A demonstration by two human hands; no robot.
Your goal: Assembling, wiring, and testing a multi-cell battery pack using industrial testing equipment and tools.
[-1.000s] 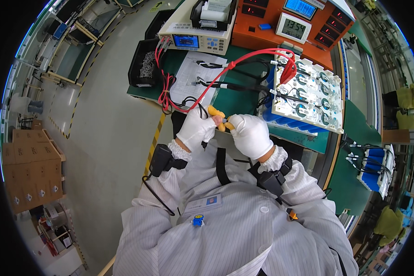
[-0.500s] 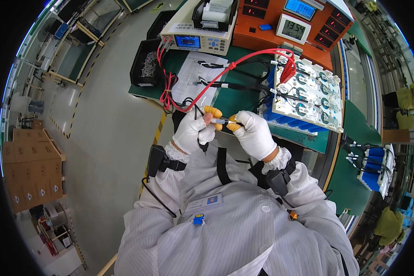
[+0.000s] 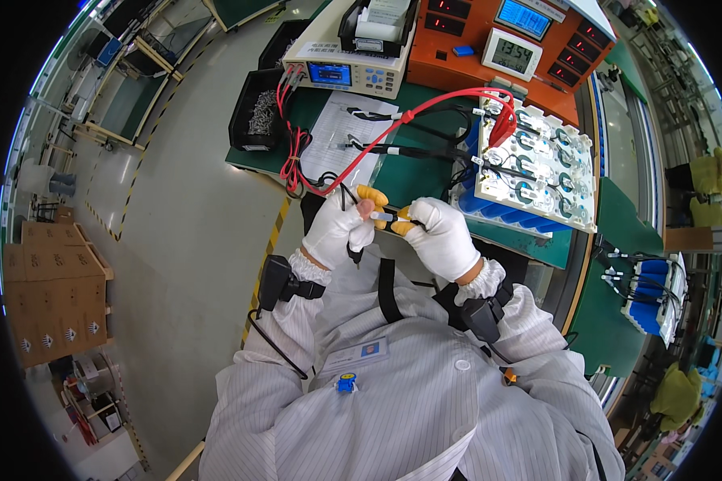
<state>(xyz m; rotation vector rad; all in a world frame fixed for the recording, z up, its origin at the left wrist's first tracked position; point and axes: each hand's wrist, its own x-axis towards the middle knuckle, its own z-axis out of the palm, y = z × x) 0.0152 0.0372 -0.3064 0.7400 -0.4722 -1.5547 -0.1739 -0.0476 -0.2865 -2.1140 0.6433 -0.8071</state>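
My left hand [image 3: 333, 231], in a white glove with orange-yellow fingertips, pinches one end of a slim, pen-like white-and-dark piece [image 3: 384, 216]. At its other end are the closed fingertips of my right hand [image 3: 444, 240], gloved the same way. Just what the piece is, I cannot make out. A black lead runs into my left hand, and a black pointed tip [image 3: 355, 256] sticks out below that palm; the grip on it is partly hidden. A red cable [image 3: 369, 150] loops from beside my left hand to the battery pack [image 3: 529, 172], with blue cells under a white top, at the right.
A bench meter [image 3: 345, 68] stands at the back beside an orange instrument cabinet [image 3: 449, 56] with a digital clock [image 3: 512, 54]. A black bin of screws [image 3: 255, 112] sits on the green bench's left corner, near a paper sheet [image 3: 337, 132]. Another pack [image 3: 650, 293] lies farther right.
Both hands stay in nearly the same place. The fingers and the slim piece between them have shifted slightly; the bench things look unchanged.
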